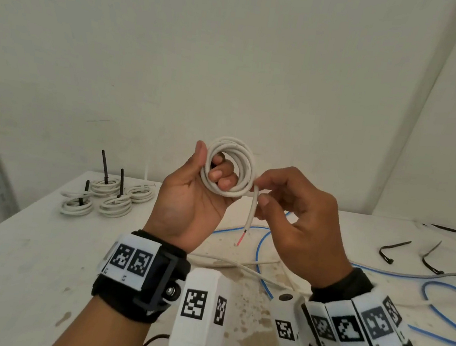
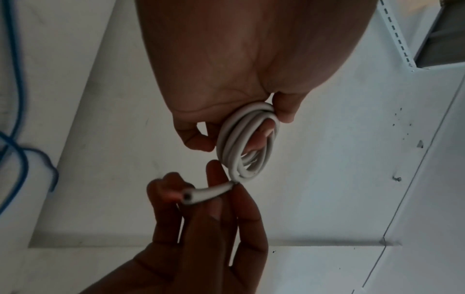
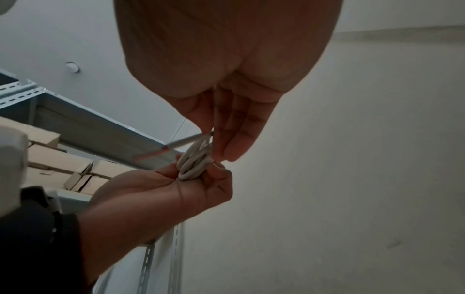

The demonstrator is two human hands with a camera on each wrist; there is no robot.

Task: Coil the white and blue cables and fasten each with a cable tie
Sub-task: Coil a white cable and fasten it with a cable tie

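Your left hand [image 1: 189, 197] is raised above the table [image 1: 25, 248], palm toward you, with its fingers [image 1: 222, 175] curled through the middle of a white cable coil [image 1: 246, 165] and the thumb lying along the coil's left side, so the loops are gripped firmly. Your right hand [image 1: 298, 221] sits just beside it on the right, pinching the loose tail of the same cable [image 1: 252, 213] between thumb and forefinger right where it leaves the coil. That tail hangs down toward the table and ends in a short bare red core [image 1: 240, 239].

From the left wrist camera you can see the coil [image 2: 247, 143] looped around your fingers, with the cut end [image 2: 201, 196] held in the right hand's fingertips [image 2: 216, 175]. From the right wrist camera the coil [image 3: 193, 161] is edge-on between both hands.

On the table beneath your hands a blue cable [image 1: 262, 249] lies loose in wide curves, with more white cable [image 1: 238, 267] crossing it. At the far left four finished white coils [image 1: 106, 196] sit close together, each bound with a black cable tie [image 1: 105, 166] whose tail sticks up. Spare black ties [image 1: 392, 247] lie at the far right of the table.
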